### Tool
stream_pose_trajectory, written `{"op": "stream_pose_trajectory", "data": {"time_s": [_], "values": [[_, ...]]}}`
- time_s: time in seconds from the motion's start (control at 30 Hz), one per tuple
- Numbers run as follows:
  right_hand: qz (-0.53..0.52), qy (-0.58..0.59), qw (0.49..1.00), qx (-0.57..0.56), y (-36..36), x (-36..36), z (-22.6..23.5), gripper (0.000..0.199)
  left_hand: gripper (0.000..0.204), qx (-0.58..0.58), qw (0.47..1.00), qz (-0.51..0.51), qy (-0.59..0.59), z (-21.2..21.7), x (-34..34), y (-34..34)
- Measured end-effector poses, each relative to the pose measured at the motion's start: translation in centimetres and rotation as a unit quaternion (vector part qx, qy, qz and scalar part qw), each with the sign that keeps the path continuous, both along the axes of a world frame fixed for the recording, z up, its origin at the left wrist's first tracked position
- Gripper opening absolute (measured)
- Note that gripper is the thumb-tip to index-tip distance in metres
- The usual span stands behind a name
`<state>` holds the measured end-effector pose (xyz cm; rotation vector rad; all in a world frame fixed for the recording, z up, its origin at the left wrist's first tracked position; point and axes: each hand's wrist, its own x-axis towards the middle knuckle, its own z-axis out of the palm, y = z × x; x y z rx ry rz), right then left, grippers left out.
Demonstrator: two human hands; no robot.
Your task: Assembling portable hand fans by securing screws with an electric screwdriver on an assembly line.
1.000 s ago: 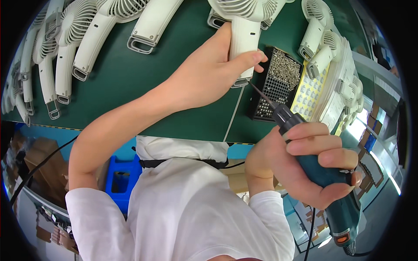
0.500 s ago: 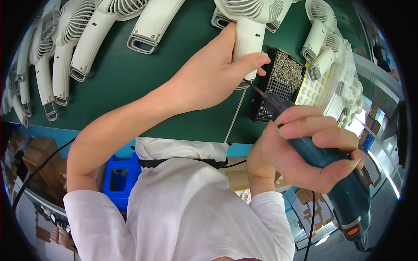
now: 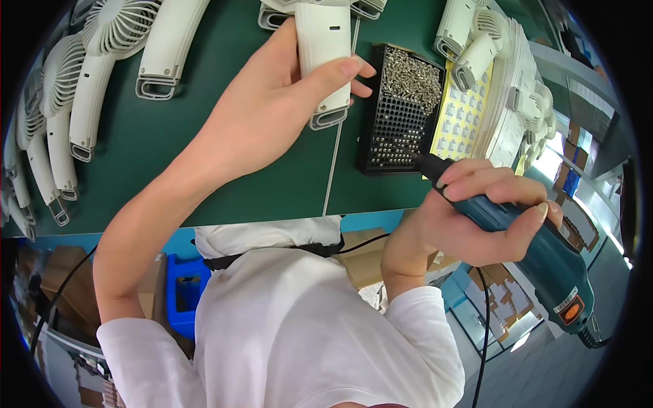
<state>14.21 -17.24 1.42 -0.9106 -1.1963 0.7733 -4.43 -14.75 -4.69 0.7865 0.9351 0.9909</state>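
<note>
Fan handle (image 3: 324,41) clasped in left hand (image 3: 269,105) (wrapped from behind), teal electric screwdriver (image 3: 554,265) gripped in curled right hand (image 3: 469,224).

My left hand (image 3: 272,109) and right hand (image 3: 486,214) are both gripping.
My left forearm (image 3: 163,197) is slanting rightward across the worktop's (image 3: 272,197) front edge; that hand is sitting well beyond it, thumb (image 3: 333,73) lying over the top, fingertips (image 3: 364,88) showing past it. My right fingers (image 3: 469,168) are curling firmly near the same edge, further right.
</note>
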Motion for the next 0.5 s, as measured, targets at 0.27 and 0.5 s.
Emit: {"op": "stream_pose_trajectory", "data": {"time_s": [0.27,0.5], "values": [[0.010,-0.016,1.000,0.017,0.4,-0.5,-0.6,0.020,0.026,0.541,0.819,0.003,-0.191,-7.5,1.4,3.7],[-0.041,-0.074,0.995,0.050,0.1,-1.9,-0.8,0.018,0.027,0.523,0.829,-0.008,-0.199,-7.2,0.8,3.4]]}}
